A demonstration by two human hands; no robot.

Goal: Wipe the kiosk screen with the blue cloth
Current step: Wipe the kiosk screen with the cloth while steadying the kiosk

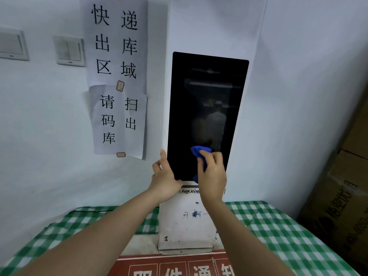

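Two hands: right (212, 172) fingers grip bunched blue cloth (199, 152) on dark glossy kiosk screen (207, 100)

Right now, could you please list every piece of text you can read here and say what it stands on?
"快递出库区域": upper paper sheet on the wall.
"请扫码出库": lower paper sheet on the wall.
"HIKROB", the rest hidden by the right hand: kiosk below the screen.
Blue handwriting on the kiosk: smudged, unreadable.
Red sign: characters cut off.
Cardboard box: print blurred.
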